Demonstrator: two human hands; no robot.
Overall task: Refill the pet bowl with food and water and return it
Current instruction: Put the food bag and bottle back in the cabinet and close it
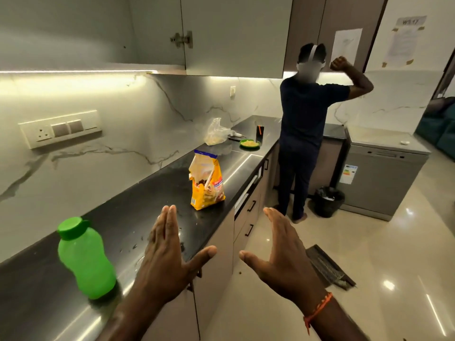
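Note:
A yellow pet food bag (207, 183) stands upright and open-topped on the black counter (138, 207), near its front edge. A green water bottle (85, 258) with a green cap stands on the counter at the near left. A green bowl (250, 143) holding pale food sits far down the counter. My left hand (170, 252) hovers flat over the counter edge, fingers together, thumb out, holding nothing. My right hand (283, 254) is held out flat over the floor beside it, also holding nothing. Both are well short of the bag.
A person (307, 134) stands at the far end of the counter with one arm raised. A clear plastic bag (218, 132) and a dark cup (259, 131) sit near the green bowl. A black bin (328, 201), a grey appliance (384, 173) and a floor grate (330, 267) lie to the right.

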